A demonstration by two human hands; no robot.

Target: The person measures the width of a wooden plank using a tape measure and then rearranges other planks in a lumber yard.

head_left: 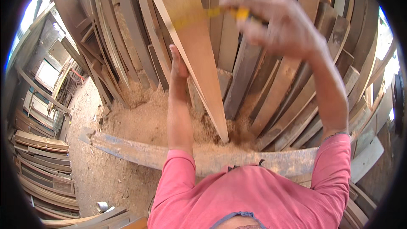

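Note:
A long pale wooden plank [199, 55] stands upright in front of me, its lower end resting in sawdust. My left hand [178, 65] presses against the plank's left edge, low down. My right hand [271, 15] is raised close to the camera and blurred; it grips a yellow tape measure [242, 13] whose yellow tape [193, 17] runs across the face of the plank. My sleeves are pink.
Many dark boards [127, 29] lean against the wall behind the plank. A heap of sawdust [148, 118] lies at their feet. A weathered blue-grey beam [140, 150] crosses in front of me. Stacked wooden frames [42, 169] lie at the left on the dusty floor.

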